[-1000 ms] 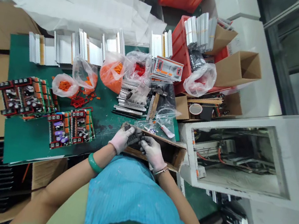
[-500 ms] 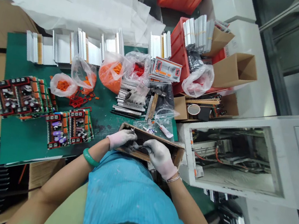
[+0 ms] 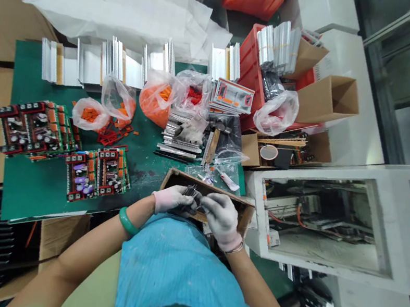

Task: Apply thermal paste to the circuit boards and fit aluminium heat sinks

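Both my hands wear pale gloves and meet over a long brown cardboard box (image 3: 243,209) at the table's near edge. My left hand (image 3: 172,199) is closed on a bunch of thin dark parts (image 3: 192,192) that stick up from its fingers. My right hand (image 3: 220,214) is closed too, fingers pinching at the same bunch from the right. A green bangle sits on my left wrist. What lies deeper in the box is hidden by my hands.
Circuit boards (image 3: 97,173) and a second stack (image 3: 33,127) lie left on the green mat (image 3: 36,187). Bags of orange parts (image 3: 154,98), metal strips (image 3: 179,141), white aluminium profiles (image 3: 97,63), a red crate (image 3: 250,66) and an open white cabinet (image 3: 321,216) surround them.
My hands sank into the box half a second ago and have now come up together holding a bunch of dark parts. The view shifted slightly.
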